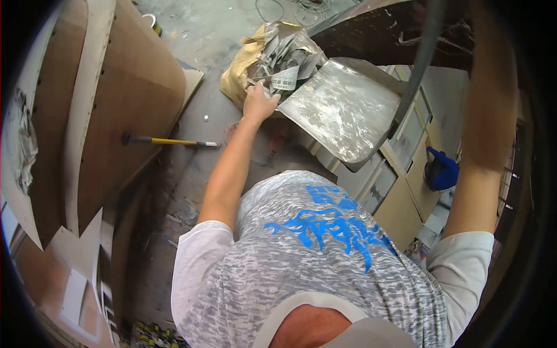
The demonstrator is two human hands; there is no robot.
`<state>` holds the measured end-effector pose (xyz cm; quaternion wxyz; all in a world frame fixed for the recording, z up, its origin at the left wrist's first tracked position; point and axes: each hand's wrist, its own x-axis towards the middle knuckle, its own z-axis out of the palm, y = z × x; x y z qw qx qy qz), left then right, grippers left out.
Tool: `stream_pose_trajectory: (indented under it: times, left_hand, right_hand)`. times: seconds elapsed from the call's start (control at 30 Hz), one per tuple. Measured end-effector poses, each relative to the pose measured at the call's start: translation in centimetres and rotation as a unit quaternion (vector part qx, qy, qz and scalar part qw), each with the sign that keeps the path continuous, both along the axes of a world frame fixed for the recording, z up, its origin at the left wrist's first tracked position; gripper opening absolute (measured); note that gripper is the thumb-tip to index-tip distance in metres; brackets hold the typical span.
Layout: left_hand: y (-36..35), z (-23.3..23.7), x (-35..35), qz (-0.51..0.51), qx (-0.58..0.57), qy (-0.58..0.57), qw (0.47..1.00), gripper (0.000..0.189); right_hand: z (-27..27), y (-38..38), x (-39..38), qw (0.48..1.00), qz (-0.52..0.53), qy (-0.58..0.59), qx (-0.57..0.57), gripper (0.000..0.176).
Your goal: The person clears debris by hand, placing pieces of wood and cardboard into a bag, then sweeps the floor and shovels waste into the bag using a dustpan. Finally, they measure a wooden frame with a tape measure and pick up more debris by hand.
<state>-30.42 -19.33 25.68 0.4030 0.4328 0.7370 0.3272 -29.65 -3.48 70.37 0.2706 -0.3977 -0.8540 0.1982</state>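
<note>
My left hand (261, 104) reaches to the near rim of a brown paper bag (231, 81), its fingers closed at the edge. Crumpled grey paper sheets (290, 49) fill the bag, and a printed piece (284, 78) shows just past my fingers. Right beside the hand stands a paint-smeared seat-like panel (342, 110) with rounded corners. My right arm (478, 197) is raised along the right side, its upper part smeared, and the hand lies beyond the top of the view.
Large curved brown panels (125, 87) with pale edges stand on the left. A yellow-handled tool (174, 141) juts from near them. A dark curved bar (426, 58) passes in front of the seat-like panel. Another person in blue (444, 171) is at the right. Cables (310, 7) lie on the floor.
</note>
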Motion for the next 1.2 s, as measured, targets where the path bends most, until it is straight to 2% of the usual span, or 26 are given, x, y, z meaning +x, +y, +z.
stream_pose_trajectory:
  times: [0.03,0.07,0.1,0.17,0.2,0.3,0.33,0.37,0.43,0.47,0.5,0.57,0.63,0.67,0.7,0.77,0.8,0.83,0.87,0.93,1.0,1.03,1.1,1.13,1.2]
  left_hand:
    - [0.3,0.5,0.3,-0.003,0.029,0.059,0.998,0.072]
    - [0.9,0.7,0.3,-0.019,0.068,0.073,0.995,0.095]
    - [1.8,1.2,0.2,-0.025,0.075,0.075,0.994,0.095]
    - [4.3,2.3,0.0,-0.019,0.096,0.137,0.986,0.108]
    - [5.5,-0.8,-1.5,-0.036,0.086,0.100,0.991,0.116]
    - [9.0,-4.8,-2.1,-0.152,0.070,0.115,0.979,0.116]
    - [9.6,-5.9,-1.7,-0.200,0.068,0.123,0.970,0.111]
    - [10.0,-6.7,-1.0,-0.210,0.066,0.127,0.967,0.111]
    - [10.5,-7.3,0.2,-0.273,-0.015,0.125,0.954,0.102]
    - [10.3,-6.6,0.8,-0.285,-0.048,0.166,0.943,0.093]
    - [10.6,-6.8,1.1,-0.289,-0.055,0.174,0.940,0.093]
    - [10.9,-8.2,1.1,-0.323,-0.067,0.205,0.922,0.088]
    - [11.3,-6.6,1.3,-0.306,-0.083,0.143,0.937,0.086]
    - [11.8,-6.7,-0.3,-0.302,-0.091,0.118,0.942,0.084]
    - [12.6,-6.8,-1.2,-0.295,-0.099,0.094,0.946,0.081]
    - [13.5,-7.0,-2.6,-0.136,-0.073,0.000,0.988,0.079]
    - [14.0,-6.3,-2.7,-0.102,-0.045,0.093,0.989,0.083]
    - [14.0,-5.8,-2.5,-0.068,-0.016,0.175,0.982,0.087]
    - [14.1,-6.2,-2.2,-0.085,-0.006,0.219,0.972,0.091]
    - [14.3,-6.4,-0.8,-0.120,0.000,0.261,0.958,0.097]
    - [14.3,-5.9,1.2,-0.162,0.027,0.246,0.955,0.096]
    - [14.3,-6.2,2.2,-0.215,0.005,0.299,0.930,0.089]
    - [14.2,-6.6,3.5,-0.265,-0.041,0.264,0.926,0.082]
    - [14.0,-6.7,4.1,-0.279,-0.055,0.286,0.915,0.078]
    - [13.3,-6.3,4.7,-0.310,-0.071,0.301,0.899,0.068]
  right_hand:
    - [1.1,-0.2,1.8,1.000,-0.001,0.016,-0.004,0.041]
    - [3.0,-0.9,3.9,0.999,0.007,0.041,-0.013,0.041]
    - [4.5,-1.4,6.4,0.998,0.010,0.057,-0.023,0.041]
    - [6.9,-3.0,11.9,0.995,0.016,0.089,-0.048,0.040]
    - [6.0,-3.1,13.9,0.992,0.020,0.101,-0.074,0.040]
    - [6.3,-6.1,23.3,0.981,0.004,0.145,-0.129,0.040]
    - [5.8,-7.4,26.9,0.976,-0.009,0.164,-0.144,0.040]
    - [5.0,-8.6,30.4,0.970,-0.021,0.183,-0.160,0.039]
    - [2.7,-10.7,36.3,0.956,-0.050,0.219,-0.189,0.039]
    - [0.6,-11.7,39.0,0.947,-0.069,0.245,-0.196,0.039]
    - [-1.9,-12.6,41.3,0.936,-0.093,0.274,-0.199,0.039]
    - [-9.3,-13.7,42.7,0.925,-0.198,0.304,-0.110,0.024]
    - [-16.9,-13.3,43.4,0.899,-0.304,0.308,-0.066,0.019]
    - [-20.8,-12.7,42.7,0.882,-0.347,0.309,-0.086,0.009]
    - [-25.2,-11.9,43.8,0.856,-0.327,0.375,-0.139,0.006]
    - [-30.7,-10.7,43.9,0.889,-0.346,0.237,-0.186,0.016]
    - [-39.0,-10.2,44.7,0.844,-0.394,0.270,-0.242,0.021]
    - [-42.1,-10.7,45.0,0.865,-0.350,0.242,-0.265,0.021]
    - [-47.2,-11.3,46.1,0.862,-0.361,0.185,-0.304,0.019]
    - [-54.4,-12.5,46.8,0.885,-0.362,0.030,-0.292,0.019]
    - [-57.1,-14.1,45.8,0.878,-0.370,0.018,-0.304,0.017]
    - [-58.7,-15.1,45.5,0.879,-0.364,0.019,-0.307,0.017]
    - [-61.8,-16.8,44.9,0.853,-0.386,0.106,-0.334,0.018]
    - [-63.2,-17.8,44.8,0.851,-0.384,0.106,-0.342,0.018]
    - [-64.8,-19.4,44.4,0.848,-0.438,0.074,-0.288,0.019]
